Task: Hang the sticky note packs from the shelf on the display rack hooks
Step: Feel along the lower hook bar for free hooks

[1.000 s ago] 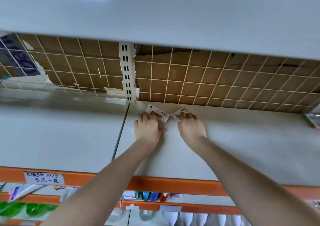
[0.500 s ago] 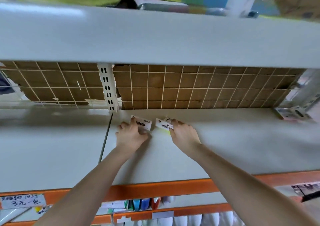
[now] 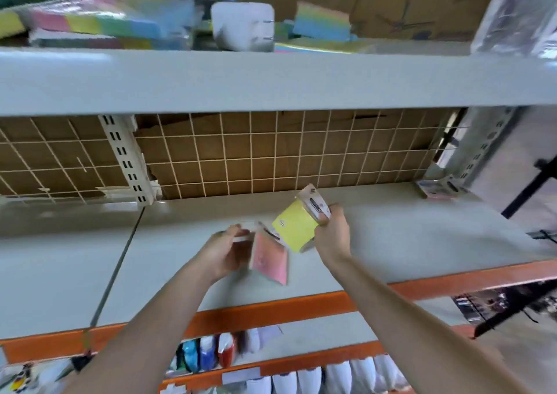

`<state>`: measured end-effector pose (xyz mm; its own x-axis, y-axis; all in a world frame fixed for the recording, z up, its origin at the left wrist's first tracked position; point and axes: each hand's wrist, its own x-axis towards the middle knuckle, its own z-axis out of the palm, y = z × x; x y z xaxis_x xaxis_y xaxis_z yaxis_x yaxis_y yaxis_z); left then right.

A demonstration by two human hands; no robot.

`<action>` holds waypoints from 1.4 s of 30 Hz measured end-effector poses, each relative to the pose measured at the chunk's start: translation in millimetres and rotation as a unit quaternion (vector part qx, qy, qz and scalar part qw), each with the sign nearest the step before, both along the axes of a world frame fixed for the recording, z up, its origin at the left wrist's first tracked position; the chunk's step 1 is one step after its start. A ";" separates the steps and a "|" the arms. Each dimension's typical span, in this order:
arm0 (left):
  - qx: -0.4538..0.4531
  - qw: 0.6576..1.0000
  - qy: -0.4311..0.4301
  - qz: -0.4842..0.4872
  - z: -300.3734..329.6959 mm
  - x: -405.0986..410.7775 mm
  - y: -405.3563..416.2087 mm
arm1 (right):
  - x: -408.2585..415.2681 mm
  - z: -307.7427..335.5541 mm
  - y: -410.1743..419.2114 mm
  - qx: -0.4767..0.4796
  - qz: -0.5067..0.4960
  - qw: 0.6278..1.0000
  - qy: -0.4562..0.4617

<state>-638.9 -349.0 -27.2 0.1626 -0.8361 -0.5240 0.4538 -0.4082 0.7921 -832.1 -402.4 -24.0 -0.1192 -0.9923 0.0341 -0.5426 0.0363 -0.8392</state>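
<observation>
Grey steel shelf [image 3: 391, 230] fills the scene, and both packs have come up off it since a moment ago. The right hand [image 3: 331, 236] has its grip closed on the yellow pack [image 3: 297, 230]; the left hand [image 3: 224, 253] clasps the pink pack [image 3: 269, 258]. Header-card printing is too blurred to read.

A pale grey metal shelf [image 3: 391, 236] with an orange front edge spans the view, backed by a white wire grid over cardboard. At its far right corner lies one small packaged item [image 3: 438, 189], too blurred to identify. The upper shelf [image 3: 271, 80] carries a pile of pastel sticky note packs [image 3: 99, 22] along its left and middle.
</observation>
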 end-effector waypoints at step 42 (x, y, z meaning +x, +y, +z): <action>-0.230 0.949 -0.216 0.003 53.7 -338.0 1.6 | -319.6 40.9 38.6 -0.127 -0.141 0.967 -0.172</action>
<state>-976.9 -347.4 26.5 0.2850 -0.9584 0.0136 0.0469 0.0281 0.9985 -1151.7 -363.8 16.9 -0.4322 -0.8832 0.1820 -0.2279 -0.0883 -0.9697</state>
